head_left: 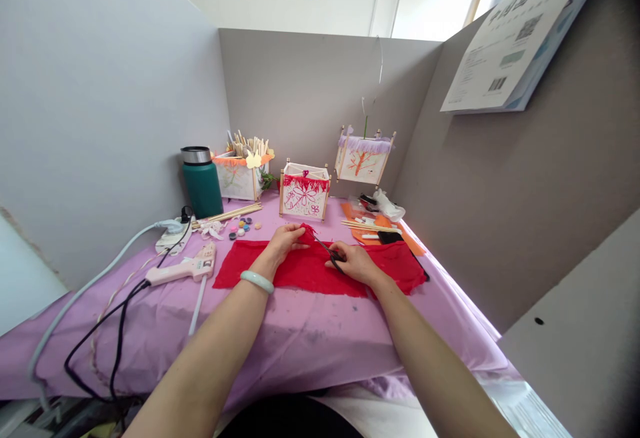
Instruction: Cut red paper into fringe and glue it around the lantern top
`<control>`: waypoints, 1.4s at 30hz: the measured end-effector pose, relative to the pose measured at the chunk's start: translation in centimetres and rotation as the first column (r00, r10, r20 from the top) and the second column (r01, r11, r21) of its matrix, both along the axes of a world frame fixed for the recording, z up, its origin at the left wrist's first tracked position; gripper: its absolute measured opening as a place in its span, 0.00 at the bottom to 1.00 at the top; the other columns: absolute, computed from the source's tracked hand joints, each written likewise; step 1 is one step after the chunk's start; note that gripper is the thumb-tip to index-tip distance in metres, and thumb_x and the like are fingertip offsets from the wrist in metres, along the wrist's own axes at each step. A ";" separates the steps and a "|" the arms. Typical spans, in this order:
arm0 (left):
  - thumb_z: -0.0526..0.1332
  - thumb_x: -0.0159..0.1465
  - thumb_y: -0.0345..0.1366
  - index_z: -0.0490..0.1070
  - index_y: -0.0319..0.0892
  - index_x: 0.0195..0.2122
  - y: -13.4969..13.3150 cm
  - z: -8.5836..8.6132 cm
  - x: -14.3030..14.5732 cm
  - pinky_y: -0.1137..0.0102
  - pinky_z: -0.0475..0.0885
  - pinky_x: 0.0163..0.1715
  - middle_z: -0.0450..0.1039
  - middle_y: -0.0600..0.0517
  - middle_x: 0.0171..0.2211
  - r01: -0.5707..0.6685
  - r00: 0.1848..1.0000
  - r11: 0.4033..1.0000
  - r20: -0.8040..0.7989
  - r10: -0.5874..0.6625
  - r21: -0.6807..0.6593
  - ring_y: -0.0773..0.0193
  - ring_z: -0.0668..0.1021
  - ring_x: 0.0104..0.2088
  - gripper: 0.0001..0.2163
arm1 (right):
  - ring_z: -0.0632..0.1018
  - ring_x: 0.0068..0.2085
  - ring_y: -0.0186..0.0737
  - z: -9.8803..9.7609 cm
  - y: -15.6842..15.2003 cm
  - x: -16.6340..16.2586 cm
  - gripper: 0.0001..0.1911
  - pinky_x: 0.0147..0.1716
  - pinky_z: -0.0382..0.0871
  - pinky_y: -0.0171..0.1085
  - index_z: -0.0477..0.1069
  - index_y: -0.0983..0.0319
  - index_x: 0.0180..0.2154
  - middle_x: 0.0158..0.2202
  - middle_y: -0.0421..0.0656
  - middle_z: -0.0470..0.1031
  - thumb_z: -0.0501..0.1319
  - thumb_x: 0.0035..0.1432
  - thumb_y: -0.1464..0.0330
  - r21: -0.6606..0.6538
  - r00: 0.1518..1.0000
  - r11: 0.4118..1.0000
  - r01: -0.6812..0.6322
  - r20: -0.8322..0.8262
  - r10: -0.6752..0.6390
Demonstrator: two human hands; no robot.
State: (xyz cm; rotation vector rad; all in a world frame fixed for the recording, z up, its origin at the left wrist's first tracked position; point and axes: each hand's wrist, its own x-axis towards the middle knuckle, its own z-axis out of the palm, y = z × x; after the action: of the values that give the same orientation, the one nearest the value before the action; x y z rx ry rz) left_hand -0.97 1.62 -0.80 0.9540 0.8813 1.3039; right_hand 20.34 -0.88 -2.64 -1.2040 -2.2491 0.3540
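Observation:
My left hand (287,243) pinches a small piece of red fabric (309,230) with a frayed edge. In my right hand (353,261) is a pair of dark scissors (336,258), their blades pointing up and left to the pinched piece. Whether the blades are parted I cannot make out. Under both hands a long red cloth (300,278) lies spread across the table. Just behind it stands a white lantern (304,199) with wooden posts, red fringe and drawn red flowers.
On the left are a pink glue gun (185,269) with cables, a power strip (173,238) and a green bottle (203,185). A box of sticks (243,181) stands behind. At right hangs a purple-fringed lantern (363,161) above orange sheets (357,215) and sticks.

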 end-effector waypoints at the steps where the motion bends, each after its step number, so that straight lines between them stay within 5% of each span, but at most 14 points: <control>1: 0.64 0.53 0.27 0.70 0.35 0.27 0.0 0.0 0.0 0.66 0.75 0.28 0.72 0.50 0.22 0.001 1.000 1.000 -0.001 -0.001 0.001 0.65 0.75 0.24 0.03 | 0.67 0.25 0.32 0.0 0.0 0.0 0.17 0.25 0.54 0.29 0.68 0.60 0.37 0.25 0.37 0.70 0.63 0.49 0.57 0.003 1.000 1.000 0.000 0.001 0.000; 42: 0.64 0.53 0.28 0.70 0.35 0.28 0.0 -0.1 -0.1 0.66 0.74 0.28 0.73 0.49 0.23 0.029 0.999 1.000 -0.015 -0.029 0.004 0.64 0.76 0.24 0.03 | 0.67 0.25 0.32 0.2 0.0 0.0 0.17 0.25 0.54 0.30 0.69 0.60 0.37 0.25 0.37 0.69 0.63 0.49 0.57 -0.015 1.000 1.000 0.005 0.009 -0.005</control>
State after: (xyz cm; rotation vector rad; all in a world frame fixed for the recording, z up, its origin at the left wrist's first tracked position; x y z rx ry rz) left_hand -1.05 1.67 -0.88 0.9778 0.8736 1.2764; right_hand 20.30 -0.91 -2.48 -1.2213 -2.2544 0.3651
